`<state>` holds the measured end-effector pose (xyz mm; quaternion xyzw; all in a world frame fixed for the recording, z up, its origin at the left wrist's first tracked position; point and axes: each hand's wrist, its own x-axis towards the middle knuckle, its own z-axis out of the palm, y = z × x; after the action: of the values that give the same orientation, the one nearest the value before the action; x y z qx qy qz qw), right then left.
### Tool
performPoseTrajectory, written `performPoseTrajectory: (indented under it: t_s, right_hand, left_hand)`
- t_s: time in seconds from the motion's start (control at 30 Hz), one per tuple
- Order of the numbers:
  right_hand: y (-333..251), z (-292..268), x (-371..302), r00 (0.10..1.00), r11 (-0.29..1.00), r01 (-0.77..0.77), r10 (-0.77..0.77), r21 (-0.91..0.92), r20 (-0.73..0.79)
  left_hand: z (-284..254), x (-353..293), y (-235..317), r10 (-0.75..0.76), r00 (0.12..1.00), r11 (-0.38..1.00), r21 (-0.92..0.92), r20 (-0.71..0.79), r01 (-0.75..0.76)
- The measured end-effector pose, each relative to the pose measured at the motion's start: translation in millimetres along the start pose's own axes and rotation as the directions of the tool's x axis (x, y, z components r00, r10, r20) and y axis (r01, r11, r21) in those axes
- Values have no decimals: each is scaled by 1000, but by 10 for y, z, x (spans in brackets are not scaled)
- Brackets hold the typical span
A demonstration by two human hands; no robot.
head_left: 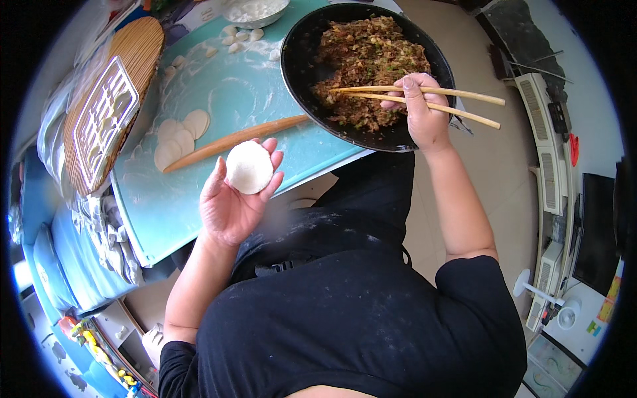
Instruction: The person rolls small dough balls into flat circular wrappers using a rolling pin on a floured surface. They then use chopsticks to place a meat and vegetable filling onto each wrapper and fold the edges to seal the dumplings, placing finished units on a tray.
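Observation:
On the palm of my left hand [229, 211] rests a round white dumpling wrapper [249, 167], with the fingers loosely curled around its edge. It lies just off the table's near edge. My right hand [426, 118] grips a pair of wooden chopsticks [472, 97] over a large black pan [302, 83]. Their tips are in the brown chopped filling [375, 56] with green bits, at its left side. Several flat wrappers [178, 140] overlap on the table to the left. Beside them a wooden rolling pin [229, 142] lies slanted, its far end reaching the pan.
A floured blue-green mat [225, 86] covers the table. Small dough pieces [235, 40] lie near a bowl of flour [255, 12] at the back. On the left, a round slatted tray [142, 50] holds a white ridged rack [106, 126]. The pan overhangs the table's right edge.

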<state>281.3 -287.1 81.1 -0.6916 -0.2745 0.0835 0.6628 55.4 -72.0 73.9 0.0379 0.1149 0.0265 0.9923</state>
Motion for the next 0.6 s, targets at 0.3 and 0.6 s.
performPoseTrajectory:
  t_s: [0.3, 0.6]
  right_hand:
    - [15, 19, 40, 988, 989, -145, 144, 14, 50]
    - [-66, -285, 122, 907, 872, -312, 391, 377, -154]
  left_hand:
    - [1, 71, -124, -43, 980, 982, 174, -192, 77]
    - [65, 181, -157, -34, 962, 965, 241, -271, 102]
